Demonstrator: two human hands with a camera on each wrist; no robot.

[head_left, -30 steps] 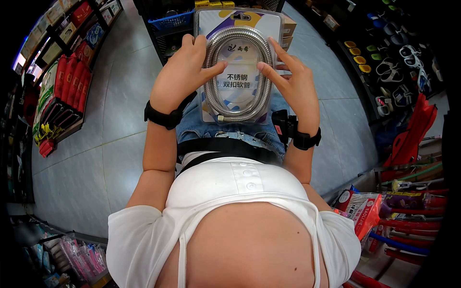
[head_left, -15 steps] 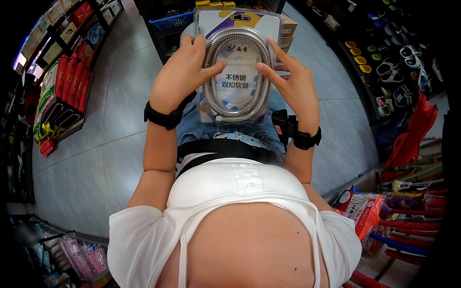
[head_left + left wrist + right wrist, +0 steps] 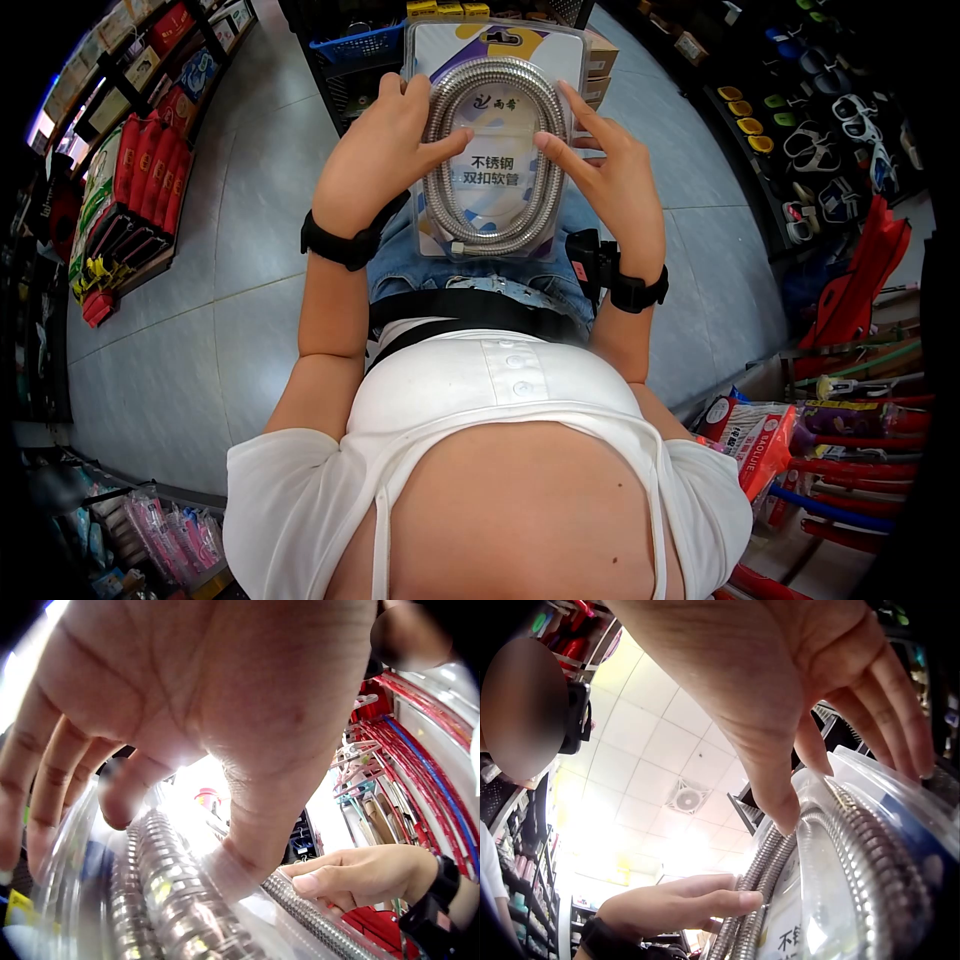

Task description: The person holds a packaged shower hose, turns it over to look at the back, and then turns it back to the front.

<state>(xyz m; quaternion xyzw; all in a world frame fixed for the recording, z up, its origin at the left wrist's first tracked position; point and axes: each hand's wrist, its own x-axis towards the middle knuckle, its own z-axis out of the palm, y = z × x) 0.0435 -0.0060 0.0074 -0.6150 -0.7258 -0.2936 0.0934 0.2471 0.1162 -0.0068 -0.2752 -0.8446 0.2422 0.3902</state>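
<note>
A coiled silver metal shower hose [image 3: 500, 235], sealed in a clear plastic blister pack [image 3: 440, 42] with a printed card, stands in front of the jeans-clad lap in the head view. My left hand [image 3: 370, 165] grips the pack's left side, its thumb lying over the plastic front and its fingers at the outer edge. From the opposite side my right hand [image 3: 618, 170] holds it likewise, thumb on the front. The hose's end fitting [image 3: 458, 248] shows at the bottom of the coil. In the right wrist view, ribbed hose [image 3: 870, 855] runs beneath the right fingers.
Beyond the pack stand a blue basket [image 3: 360, 45] and stacked cartons [image 3: 600, 60]. Shoe racks [image 3: 800, 130] line the right, and red packages [image 3: 150, 160] hang on the left. Red and blue poles [image 3: 850, 500] lie at the lower right, over grey floor tiles [image 3: 260, 240].
The pack tilts very slightly between the frames. Both hands keep the same grip and place on it.
</note>
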